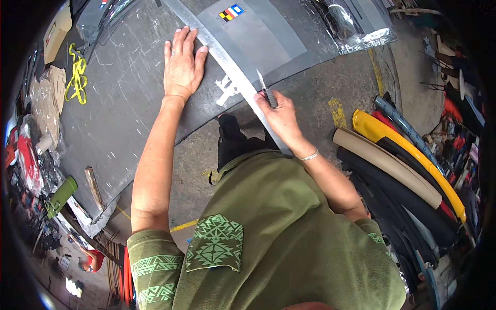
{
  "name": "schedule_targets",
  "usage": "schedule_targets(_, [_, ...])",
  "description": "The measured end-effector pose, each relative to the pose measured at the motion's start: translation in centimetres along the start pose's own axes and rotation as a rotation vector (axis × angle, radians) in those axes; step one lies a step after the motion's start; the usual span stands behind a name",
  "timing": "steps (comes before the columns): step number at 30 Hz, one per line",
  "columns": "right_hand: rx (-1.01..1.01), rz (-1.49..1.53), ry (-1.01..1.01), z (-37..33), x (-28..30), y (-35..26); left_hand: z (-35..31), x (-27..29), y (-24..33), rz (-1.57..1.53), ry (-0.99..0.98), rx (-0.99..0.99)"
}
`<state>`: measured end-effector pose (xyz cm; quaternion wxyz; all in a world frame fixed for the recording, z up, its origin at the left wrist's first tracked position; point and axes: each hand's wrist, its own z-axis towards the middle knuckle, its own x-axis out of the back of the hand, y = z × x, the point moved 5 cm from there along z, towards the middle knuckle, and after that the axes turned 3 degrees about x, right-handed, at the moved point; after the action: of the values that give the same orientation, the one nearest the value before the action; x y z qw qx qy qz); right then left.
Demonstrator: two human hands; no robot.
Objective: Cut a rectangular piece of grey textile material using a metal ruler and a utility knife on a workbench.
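Note:
A long metal straightedge [222, 59] runs slantwise across the dark table [124, 98], over its front edge and toward my waist. My left hand [185, 67] lies flat on the table, fingers extended, fingertips close to the straightedge's left side. In my right hand [281, 113] is a craft knife [269, 95] with a ridged grip, its blade pointing up and away from me. The right thumb rests against the straightedge near the table's front edge. Right of the straightedge lies a grey sheet [258, 41] bearing a small patch of coloured flags [231, 13].
White scraps [227, 90] sit by the table's front edge. A yellow cord [76, 77] and a cardboard box [57, 31] are at the left. Rolls of material, including a yellow roll [403, 150] and a beige roll [387, 165], lie at the right. Plastic-wrapped sheets [369, 39] occupy the far right.

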<state>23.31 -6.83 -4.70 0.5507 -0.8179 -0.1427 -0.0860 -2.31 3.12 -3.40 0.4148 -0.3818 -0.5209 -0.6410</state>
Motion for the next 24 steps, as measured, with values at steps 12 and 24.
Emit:
schedule_targets(12, [0.444, -0.251, -0.032, -3.9, -0.6, -3.2, -0.2, -0.1, 0.1, 0.057, 0.024, -0.041])
schedule_targets(24, [0.307, -0.176, -0.043, -2.3, 0.4, -2.3, -0.1, 0.0, 0.4, 0.099, 0.040, -0.061])
